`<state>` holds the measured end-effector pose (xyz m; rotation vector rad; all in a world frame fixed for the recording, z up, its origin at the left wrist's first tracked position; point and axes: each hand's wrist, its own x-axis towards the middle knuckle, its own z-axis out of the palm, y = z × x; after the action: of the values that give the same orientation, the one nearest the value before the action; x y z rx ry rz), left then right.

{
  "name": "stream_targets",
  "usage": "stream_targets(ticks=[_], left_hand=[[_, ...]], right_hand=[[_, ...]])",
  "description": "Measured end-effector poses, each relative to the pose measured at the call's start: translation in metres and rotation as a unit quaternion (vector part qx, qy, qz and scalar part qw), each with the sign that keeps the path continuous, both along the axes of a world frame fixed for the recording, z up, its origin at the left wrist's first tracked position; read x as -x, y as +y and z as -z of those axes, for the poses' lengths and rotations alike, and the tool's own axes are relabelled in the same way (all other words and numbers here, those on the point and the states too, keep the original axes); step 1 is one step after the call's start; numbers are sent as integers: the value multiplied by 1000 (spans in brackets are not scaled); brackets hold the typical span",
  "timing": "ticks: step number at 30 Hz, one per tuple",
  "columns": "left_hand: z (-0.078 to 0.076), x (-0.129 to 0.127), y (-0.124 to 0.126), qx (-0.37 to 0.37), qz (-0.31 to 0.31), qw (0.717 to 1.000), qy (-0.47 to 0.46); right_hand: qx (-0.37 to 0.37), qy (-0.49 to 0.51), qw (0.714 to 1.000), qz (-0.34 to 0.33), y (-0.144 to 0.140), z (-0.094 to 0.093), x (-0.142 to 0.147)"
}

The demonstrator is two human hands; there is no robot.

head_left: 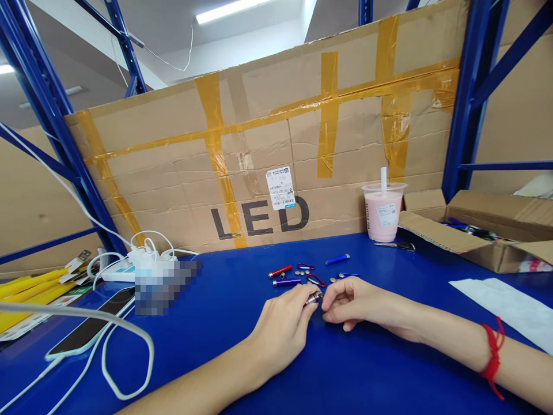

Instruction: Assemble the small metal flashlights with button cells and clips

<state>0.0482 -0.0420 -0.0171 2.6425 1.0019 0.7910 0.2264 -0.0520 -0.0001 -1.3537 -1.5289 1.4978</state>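
In the head view, my left hand (283, 325) is closed around a small silvery metal piece (314, 298), its end sticking out between thumb and forefinger. My right hand (356, 302) is just to the right, fingers curled in and thumb near the forefinger; whatever it may pinch is too small or hidden to make out. Just beyond the hands lie a red tube (280, 271), a purple tube (287, 282) and a blue tube (337, 259), like small flashlight bodies. Among them are a purple carabiner (305, 266), a red carabiner (315, 280) and several button cells (302, 273).
A pink drink cup (382, 216) with a straw stands at the back right beside keys (395, 246). An open cardboard box (496, 253) and white paper (505, 305) lie right. Leftward are a phone (93, 323), white cables (147, 346) and a power strip (118, 270).
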Motion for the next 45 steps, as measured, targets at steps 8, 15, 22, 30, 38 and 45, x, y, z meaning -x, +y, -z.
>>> stream_targets(ticks=[8, 15, 22, 30, 38, 45], left_hand=[[1, 1, -2, -6, 0, 1000, 3], [0, 1, -2, -4, 1, 1000, 2], [0, 0, -2, -1, -1, 1000, 2], [-1, -1, -1, 3, 2, 1000, 1], [0, 0, -1, 0, 1, 1000, 3], [0, 0, -1, 2, 1, 1000, 5]], right_hand=[[0, -2, 1000, 0, 1, -1, 0], [0, -1, 1000, -2, 1, 0, 0], [-3, -7, 1000, -5, 1, 0, 0], [-4, 0, 1000, -7, 1, 0, 0], [3, -1, 1000, -3, 1, -1, 1], [2, -3, 1000, -3, 1, 0, 1]])
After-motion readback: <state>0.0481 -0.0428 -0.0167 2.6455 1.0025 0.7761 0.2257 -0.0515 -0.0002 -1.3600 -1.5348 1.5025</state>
